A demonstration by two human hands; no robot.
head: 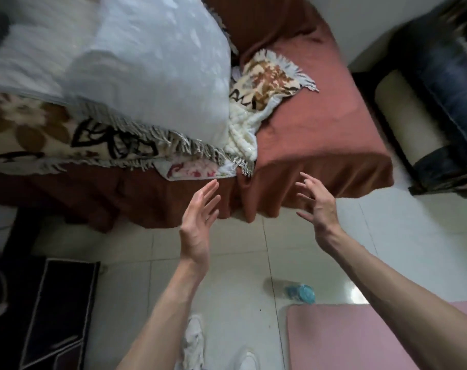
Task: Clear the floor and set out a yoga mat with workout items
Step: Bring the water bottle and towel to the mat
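A pink yoga mat (347, 340) lies flat on the white tiled floor at the lower right. Just beyond its far edge a clear water bottle with a teal cap (299, 291) lies on its side on the tiles. My left hand (199, 222) and my right hand (317, 202) are both raised in front of the bed's edge, fingers spread, holding nothing. A large white pillow (152, 62) rests on a floral fringed blanket (53, 134) on the bed, above and left of my hands.
A bed with a rust-brown cover (320, 134) fills the upper middle. A white chunky knit throw (243, 124) lies beside the pillow. A dark patterned rug (48, 311) lies at lower left. Dark furniture with a cream bolster (403, 113) stands at right. My white shoes (195, 343) are below.
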